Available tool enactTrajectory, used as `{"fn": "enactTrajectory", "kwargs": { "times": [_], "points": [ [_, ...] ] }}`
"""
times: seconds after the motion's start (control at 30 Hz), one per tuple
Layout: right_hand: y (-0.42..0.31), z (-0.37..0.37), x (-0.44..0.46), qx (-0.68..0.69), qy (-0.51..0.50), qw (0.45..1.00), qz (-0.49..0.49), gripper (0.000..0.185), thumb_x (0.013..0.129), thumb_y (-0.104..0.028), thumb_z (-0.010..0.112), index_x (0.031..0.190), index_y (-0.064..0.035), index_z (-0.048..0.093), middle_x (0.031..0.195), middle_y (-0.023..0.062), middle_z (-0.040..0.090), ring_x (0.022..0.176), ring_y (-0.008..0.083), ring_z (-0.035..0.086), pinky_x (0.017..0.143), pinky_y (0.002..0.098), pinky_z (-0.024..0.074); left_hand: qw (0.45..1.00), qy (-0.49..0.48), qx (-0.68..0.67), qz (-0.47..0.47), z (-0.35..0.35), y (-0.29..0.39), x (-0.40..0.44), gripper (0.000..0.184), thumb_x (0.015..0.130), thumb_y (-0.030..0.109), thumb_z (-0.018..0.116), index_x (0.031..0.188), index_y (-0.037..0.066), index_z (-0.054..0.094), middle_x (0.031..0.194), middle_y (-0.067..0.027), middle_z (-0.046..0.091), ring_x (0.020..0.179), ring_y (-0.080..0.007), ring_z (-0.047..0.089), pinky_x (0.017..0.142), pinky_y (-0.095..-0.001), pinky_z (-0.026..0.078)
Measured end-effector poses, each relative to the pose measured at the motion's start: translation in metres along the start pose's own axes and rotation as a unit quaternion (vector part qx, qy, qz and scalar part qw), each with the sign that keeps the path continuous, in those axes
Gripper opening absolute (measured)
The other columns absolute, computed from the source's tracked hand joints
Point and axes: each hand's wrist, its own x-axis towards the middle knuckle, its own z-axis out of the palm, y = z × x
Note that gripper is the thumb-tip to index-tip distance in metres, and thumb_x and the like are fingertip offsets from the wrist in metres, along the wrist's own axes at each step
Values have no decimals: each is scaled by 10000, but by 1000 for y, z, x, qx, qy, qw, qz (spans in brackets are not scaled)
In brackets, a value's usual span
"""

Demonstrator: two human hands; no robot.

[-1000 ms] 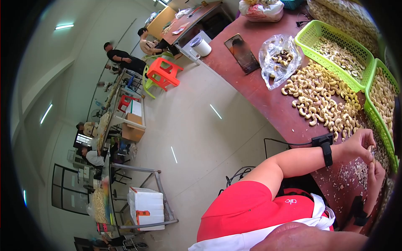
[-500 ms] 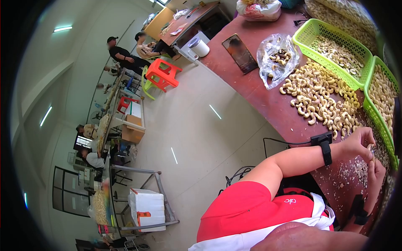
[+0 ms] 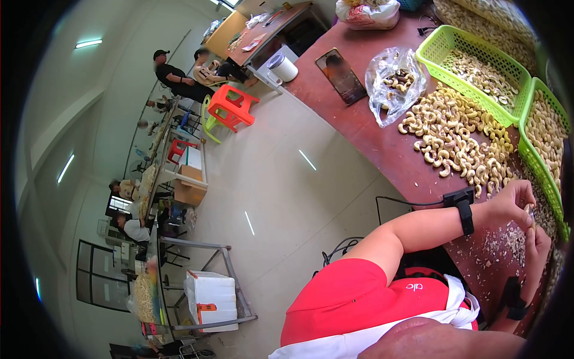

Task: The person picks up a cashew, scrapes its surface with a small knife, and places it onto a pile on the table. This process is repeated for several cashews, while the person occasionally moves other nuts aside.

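At the right edge, both hands meet over the table with fingertips nearly touching. My left hand (image 3: 515, 202), the upper one, has its thumb and fingers pinched round a small pale piece (image 3: 531, 212) that is too small to name. Just below, my right hand (image 3: 538, 244) is closed at the same piece, its fingertips against it. Crumbs and skin bits (image 3: 505, 244) lie beneath the hands. Above them spreads a pile of curved cashews (image 3: 457, 134). One green basket (image 3: 439, 69) holds broken pale nuts; another green basket (image 3: 541, 173) beside the hands holds whole ones.
A clear bag (image 3: 394, 84) of darker nuts, a phone (image 3: 341, 78), a white mug (image 3: 283, 67) and a plastic bag (image 3: 368, 15) lie farther up the table (image 3: 382, 152). Across the floor are red stools (image 3: 233, 107), a white box (image 3: 212, 299) and several people.
Both hands keep nearly the same pose, joined at the small piece. The view has shifted slightly. In the background, the person in black has turned, and the seated person beside has changed posture.
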Motion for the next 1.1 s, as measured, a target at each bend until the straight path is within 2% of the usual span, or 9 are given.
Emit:
{"fn": "enactTrajectory", "kwargs": {
  "times": [0.23,0.53,1.1],
  "points": [
    [5,-1,1,-7,-4,1000,-1,234,792,-104,429,610,1,324,526,17,273,502,76,250,441,259,207,1000,6,14,-1,0,1,0,365,524,-70,662,788,50,440,725,-7,445,628,-72,480,525,-209,421],
    [10,-1,1,6,-11,1000,2,245,795,-104,431,604,-14,306,529,3,267,502,70,239,439,255,201,1000,12,0,-3,-1,-1,1,364,527,-67,662,793,40,438,726,-15,449,601,-90,508,500,-223,449],
    [12,-4,1,25,-30,999,22,253,803,-133,432,610,-15,320,541,-15,273,515,60,242,445,241,200,1000,15,0,-15,2,4,-1,359,533,-57,667,792,39,437,716,-13,450,602,-74,491,503,-208,436]
  ]
}}
